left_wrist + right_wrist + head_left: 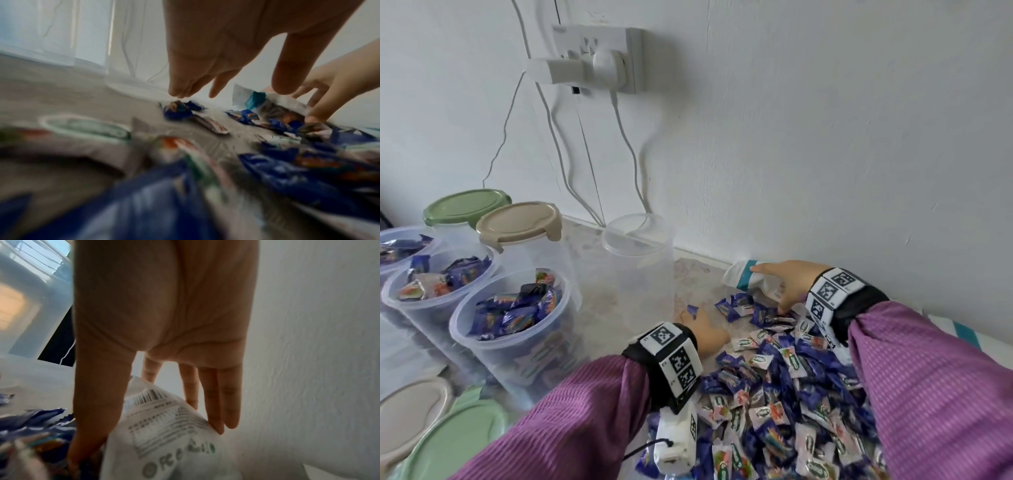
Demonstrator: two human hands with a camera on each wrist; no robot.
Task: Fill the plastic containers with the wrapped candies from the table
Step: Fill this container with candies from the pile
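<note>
A big pile of wrapped candies (784, 387), blue and white, covers the table at lower right. An empty clear container (640, 270) stands open just left of it. My left hand (695, 322) reaches down by that container's base, fingers straight and together, their tips just over a lone blue candy (179, 110); it holds nothing. My right hand (780, 284) lies by the wall on a white candy bag (739, 277) with a teal stripe, straight fingers over its top and far side, thumb down among the candies in front. The bag (164, 434) runs between thumb and fingers.
Three open containers (510, 308) holding candies stand in a row at left. Behind them are two closed ones with a beige lid (518, 222) and a green lid (465, 205). Loose lids (455, 442) lie bottom left. Cables hang from a wall socket (599, 58).
</note>
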